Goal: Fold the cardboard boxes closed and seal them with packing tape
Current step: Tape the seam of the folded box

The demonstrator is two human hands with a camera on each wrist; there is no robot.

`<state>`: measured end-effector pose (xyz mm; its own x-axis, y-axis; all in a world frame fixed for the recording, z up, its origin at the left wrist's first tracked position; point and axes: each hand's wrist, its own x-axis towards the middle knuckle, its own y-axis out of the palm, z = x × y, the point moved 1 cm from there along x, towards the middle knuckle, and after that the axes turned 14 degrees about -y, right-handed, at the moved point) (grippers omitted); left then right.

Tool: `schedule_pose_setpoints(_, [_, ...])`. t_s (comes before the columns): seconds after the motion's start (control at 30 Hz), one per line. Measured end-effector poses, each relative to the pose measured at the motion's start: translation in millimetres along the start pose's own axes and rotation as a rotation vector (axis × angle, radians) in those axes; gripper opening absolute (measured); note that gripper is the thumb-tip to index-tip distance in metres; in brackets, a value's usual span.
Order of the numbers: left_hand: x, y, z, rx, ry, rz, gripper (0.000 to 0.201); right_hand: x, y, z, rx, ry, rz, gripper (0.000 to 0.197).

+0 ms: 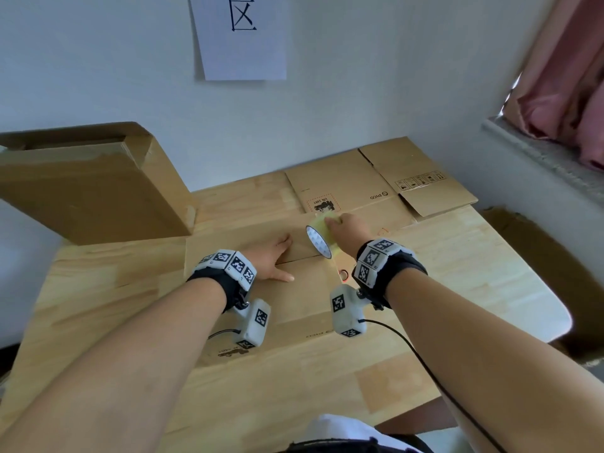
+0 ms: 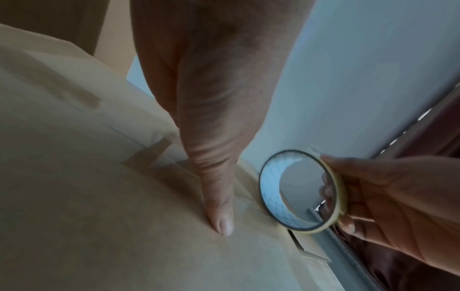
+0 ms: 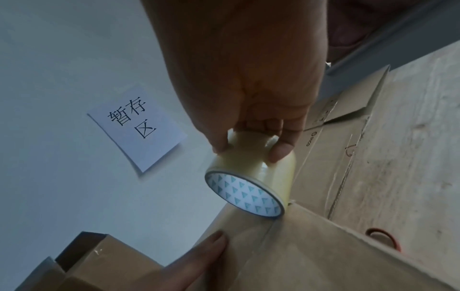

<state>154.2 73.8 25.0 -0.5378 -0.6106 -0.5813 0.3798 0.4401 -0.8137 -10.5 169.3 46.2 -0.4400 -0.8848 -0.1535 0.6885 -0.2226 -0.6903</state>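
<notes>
We see the left hand lying flat with straight fingers on top of the closed cardboard box, which sits at the middle of the wooden table; the palm presses the flaps down beside their centre seam, and the thumb sticks out to the side along the near flap. From the left wrist view that thumb rests tip-down on the cardboard next to the tape. The right hand grips the roll of clear packing tape, fingers curled over its outer band and thumb on the other side, holding it on edge with its lower rim touching the box top at the seam, just right of the left hand. In the right wrist view the roll's printed white core faces us, and a strip of tape runs from it along the box lid. Behind the box, a flattened cardboard box lies on the far part of the table, touching the wall. At the left stands another cardboard box, tilted, with its top flaps partly open. A white paper sign with black characters hangs on the wall, and a pink curtain hangs at the right.
</notes>
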Motion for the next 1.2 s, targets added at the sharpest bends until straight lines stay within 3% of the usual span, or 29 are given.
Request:
schedule_pose_setpoints(0.2, [-24.0, 10.4, 81.5, -0.010, -0.085, -0.007, 0.088, -10.2, 7.3, 19.9, -0.099, -0.008, -0.006, 0.042])
schedule_pose_setpoints(0.27, [-31.8, 17.9, 99.2, -0.075, -0.095, -0.004, 0.085, -10.1, 14.1, 30.6, -0.104, -0.072, -0.009, 0.035])
schedule_pose_setpoints(0.33, [-35.3, 22.9, 105.8, -0.158, -0.074, -0.003, 0.083, -7.5, 26.9, 44.8, -0.059, -0.134, 0.040, 0.029])
schedule_pose_setpoints(0.43, [-34.5, 24.2, 106.4, -0.182, -0.066, -0.008, 0.081, -7.2, 53.4, 70.1, -0.013, -0.214, 0.155, 0.040])
schedule_pose_setpoints(0.53, [-35.8, 24.7, 106.1, -0.185, -0.066, -0.020, 0.079, -10.2, 77.7, 87.6, -0.029, -0.221, 0.259, 0.042])
schedule_pose_setpoints(0.63, [-38.8, 30.8, 108.4, -0.211, -0.038, -0.035, 0.080, -12.0, 83.7, 98.4, -0.106, -0.217, 0.266, 0.042])
schedule_pose_setpoints(0.8, [-54.7, 48.6, 136.0, -0.251, -0.019, 0.033, 0.098, -10.3, 81.9, 102.7, -0.189, -0.157, 0.253, 0.041])
schedule_pose_setpoints(1.0, [-71.3, 69.4, 143.2, -0.009, 0.023, 0.130, 0.133, -13.3, 95.4, 113.3, -0.234, -0.109, 0.196, 0.040])
schedule_pose_setpoints(1.2, [-80.3, 65.1, 130.5, 0.103, 0.015, 0.076, 0.132, -15.6, 105.6, 121.8, -0.283, -0.132, 0.192, 0.029])
